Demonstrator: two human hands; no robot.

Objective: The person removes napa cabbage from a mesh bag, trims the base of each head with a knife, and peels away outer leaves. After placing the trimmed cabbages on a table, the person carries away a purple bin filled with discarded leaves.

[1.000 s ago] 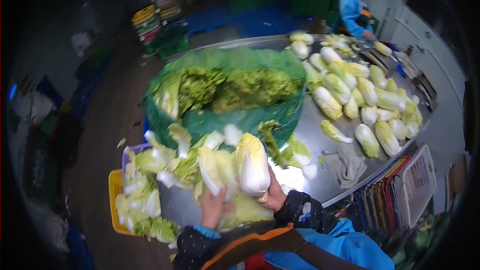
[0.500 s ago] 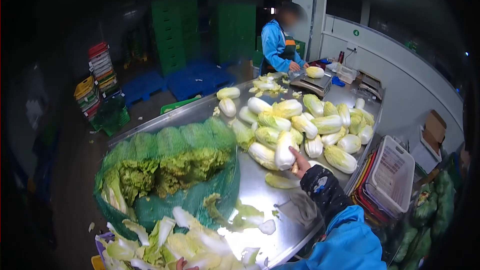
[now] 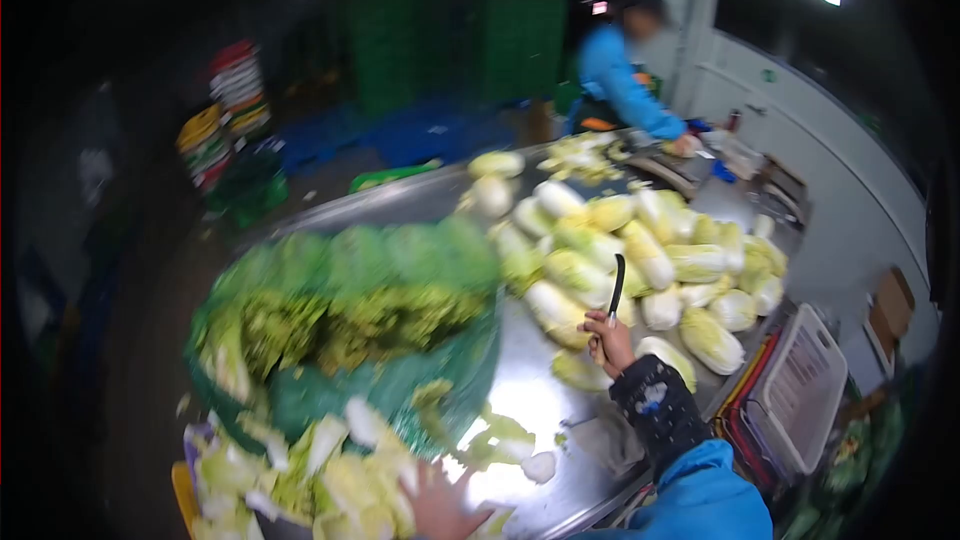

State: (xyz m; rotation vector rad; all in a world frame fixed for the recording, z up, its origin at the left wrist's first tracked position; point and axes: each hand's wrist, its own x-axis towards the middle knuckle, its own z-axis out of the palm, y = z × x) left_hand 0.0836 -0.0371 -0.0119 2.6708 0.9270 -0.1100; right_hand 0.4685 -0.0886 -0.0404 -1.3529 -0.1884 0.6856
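A small curved knife (image 3: pixel 618 282) with a dark blade points up from my right hand (image 3: pixel 612 342), whose fingers are wrapped round its handle. Just beyond the blade lies a heap of trimmed napa cabbages (image 3: pixel 575 268), white and pale yellow. My left hand (image 3: pixel 440 502), blurred, has its fingers spread over the edge of a pile of loose cabbage leaves (image 3: pixel 350 480) at the lower left. Behind that pile, a green mesh sack (image 3: pixel 390 355) lies open on its side with leafy, untrimmed cabbages (image 3: pixel 270 340) inside.
The metal table (image 3: pixel 520 360) runs away from me. At its far end a person in blue (image 3: pixel 615 70) leans over a scale (image 3: pixel 665 175). Stacked plastic baskets (image 3: pixel 800 390) stand along the right edge. A grey cloth (image 3: pixel 608 440) lies near my right forearm.
My right hand has let go of a cabbage on the heap and drawn back slightly, the knife now showing upright. My left hand has come further into view, fingers spread. The view has shifted.
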